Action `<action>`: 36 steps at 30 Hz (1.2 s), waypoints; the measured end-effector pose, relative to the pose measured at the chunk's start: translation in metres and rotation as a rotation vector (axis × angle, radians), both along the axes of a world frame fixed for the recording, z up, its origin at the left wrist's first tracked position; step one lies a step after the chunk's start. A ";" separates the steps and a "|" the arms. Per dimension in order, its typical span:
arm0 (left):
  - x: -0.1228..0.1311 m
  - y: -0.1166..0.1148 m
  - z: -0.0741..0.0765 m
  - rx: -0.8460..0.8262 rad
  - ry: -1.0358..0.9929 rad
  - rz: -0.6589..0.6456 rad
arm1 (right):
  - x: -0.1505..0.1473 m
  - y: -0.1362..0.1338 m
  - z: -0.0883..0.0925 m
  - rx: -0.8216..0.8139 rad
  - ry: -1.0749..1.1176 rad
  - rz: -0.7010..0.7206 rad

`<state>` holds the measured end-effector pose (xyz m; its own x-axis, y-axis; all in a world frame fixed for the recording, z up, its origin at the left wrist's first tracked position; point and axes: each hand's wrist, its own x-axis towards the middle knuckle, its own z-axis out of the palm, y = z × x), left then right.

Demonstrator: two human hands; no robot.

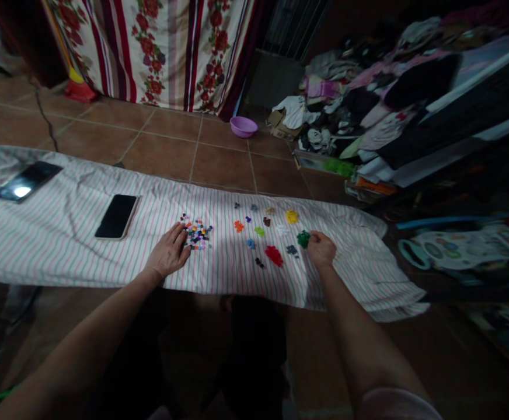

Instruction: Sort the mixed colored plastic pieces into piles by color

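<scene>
My left hand (167, 252) lies on the striped cloth with its fingers stretched out, touching the near-left edge of a mixed pile of tiny coloured pieces (198, 232). To the right, the fingertips of my right hand (323, 249) are pinched together at a small heap of dark green pieces (303, 238); whatever is between them is too small to make out. Between the hands sit small single-colour heaps, among them red pieces (274, 255), yellow pieces (292, 216), orange pieces (238, 226), lime green pieces (260, 231) and white pieces (282, 230).
A striped cloth (158, 204) covers the long surface. Left of the pile rest a phone (117, 216) and a dark reflective tablet-like slab (27, 181). Beyond, a purple basin (243, 126) stands on the tiled floor, near heaped clothes (363, 87) at the right.
</scene>
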<state>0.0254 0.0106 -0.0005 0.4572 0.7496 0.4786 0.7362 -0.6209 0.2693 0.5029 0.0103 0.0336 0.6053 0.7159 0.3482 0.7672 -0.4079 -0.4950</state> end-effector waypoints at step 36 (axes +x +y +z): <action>-0.019 -0.023 0.001 -0.093 0.182 0.300 | -0.263 -0.026 -0.027 0.050 0.124 0.868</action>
<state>0.0059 -0.0123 0.0008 0.2813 0.9000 0.3329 0.9230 -0.3487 0.1628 0.2402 -0.0152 0.0068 -0.1099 0.9267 0.3593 0.7361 0.3188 -0.5971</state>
